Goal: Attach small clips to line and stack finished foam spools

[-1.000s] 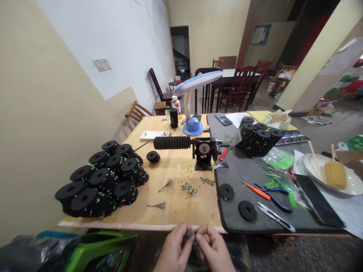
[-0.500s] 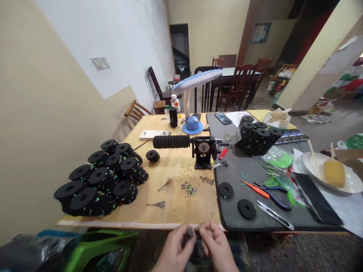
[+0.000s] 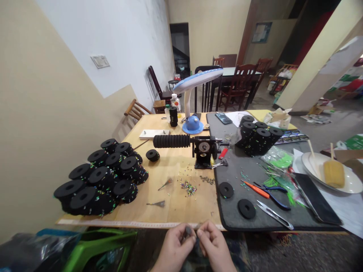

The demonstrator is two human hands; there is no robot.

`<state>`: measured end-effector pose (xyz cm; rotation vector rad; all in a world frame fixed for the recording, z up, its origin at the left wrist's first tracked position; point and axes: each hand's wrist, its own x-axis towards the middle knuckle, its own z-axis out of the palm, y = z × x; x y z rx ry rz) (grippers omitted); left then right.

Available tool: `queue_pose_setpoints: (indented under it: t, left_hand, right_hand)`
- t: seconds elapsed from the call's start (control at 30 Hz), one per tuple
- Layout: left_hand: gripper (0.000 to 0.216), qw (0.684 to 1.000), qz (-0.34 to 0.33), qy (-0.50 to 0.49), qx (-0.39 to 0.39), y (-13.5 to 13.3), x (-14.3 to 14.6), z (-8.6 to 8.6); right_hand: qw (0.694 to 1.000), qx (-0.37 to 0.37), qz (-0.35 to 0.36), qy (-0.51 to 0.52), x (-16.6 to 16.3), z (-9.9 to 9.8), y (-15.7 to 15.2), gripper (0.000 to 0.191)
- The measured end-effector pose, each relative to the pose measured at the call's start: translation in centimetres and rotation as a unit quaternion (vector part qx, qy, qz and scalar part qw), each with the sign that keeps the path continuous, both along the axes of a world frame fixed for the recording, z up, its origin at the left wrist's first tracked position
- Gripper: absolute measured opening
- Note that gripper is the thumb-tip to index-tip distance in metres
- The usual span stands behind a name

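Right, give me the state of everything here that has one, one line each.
Left hand: pinching a small dark piece
Right hand: fingers curled beside that piece
Desk lamp: arm arched over the table
Black foam rings: heaped in a pile, speckled with coloured bits
Phone: lying flat, screen dark
Yellow food: on a stick, resting on a plate
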<state>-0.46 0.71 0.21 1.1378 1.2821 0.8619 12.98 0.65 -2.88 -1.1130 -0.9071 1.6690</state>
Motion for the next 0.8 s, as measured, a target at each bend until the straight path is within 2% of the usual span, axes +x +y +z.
queue_pose_setpoints:
  t: [0.3,0.53,0.7,0.8]
  left_hand:
    - [0.013,1.000,0.000,-0.020,-0.015,0.2,0.1,-0.2]
    - [0.014,1.000,0.009,0.008,-0.015,0.3,0.2,-0.6]
    - [0.018,0.999,0.020,0.030,-0.016,0.4,0.0,-0.3]
    - [0.017,1.000,0.014,-0.012,-0.013,0.5,-0.4,-0.1]
  right_hand:
    - [1.000,0.006,0.008,-0.007,0.2,0.0,-0.2,0.051]
    - [0.999,0.016,0.017,-0.029,0.3,0.1,-0.1,0.051]
    - [0.994,0.046,0.054,-0.085,1.2,0.3,0.3,0.036]
    - [0.986,0.059,0.086,-0.127,1.5,0.5,0.5,0.024]
